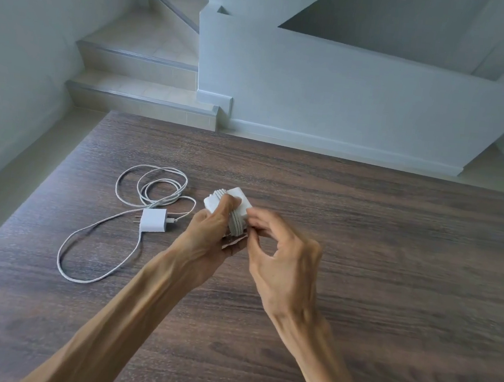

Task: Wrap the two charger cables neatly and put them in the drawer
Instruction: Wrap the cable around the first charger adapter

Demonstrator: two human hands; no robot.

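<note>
Hands [209, 233] gripping wrapped charger [232, 207], loose charger [153, 219] beside

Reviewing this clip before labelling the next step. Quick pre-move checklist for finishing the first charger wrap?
1. Left hand grips large charger: ok.
2. Cable turns sit side by side round it: ok.
3. Right hand pinches at the wrap's edge: ok; cable end itself: cannot tell.
4. Small charger wrapped: not ok, its cable lies loose on the table.
5. Drawer in view: not ok, none visible.

Loose charger [153, 219] — left of hands [249, 237]
</note>
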